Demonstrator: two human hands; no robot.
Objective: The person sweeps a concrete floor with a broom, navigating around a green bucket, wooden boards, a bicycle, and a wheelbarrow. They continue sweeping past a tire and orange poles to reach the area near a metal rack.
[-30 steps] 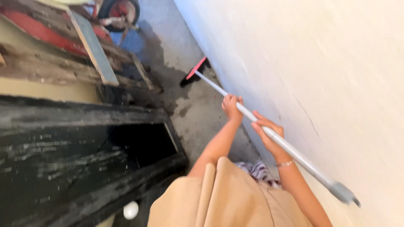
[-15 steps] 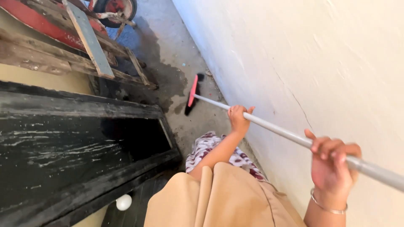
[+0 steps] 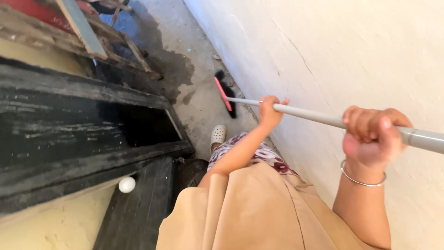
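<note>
The broom head (image 3: 226, 95) rests on the concrete floor (image 3: 203, 111) ahead of you, by the wall (image 3: 351, 55). Your left hand (image 3: 269, 111) grips the grey handle (image 3: 307, 114) mid-shaft; your right hand (image 3: 372, 137) clenches its upper end.

A long-handled broom (image 3: 323, 119) — grey metal pole, red head with dark bristles — slants down beside the pale wall (image 3: 370, 60), its bristles resting on the floor at the wall's foot.

Single head view, steep downward, close over hands, facing floor (image 3: 203, 106).
</note>
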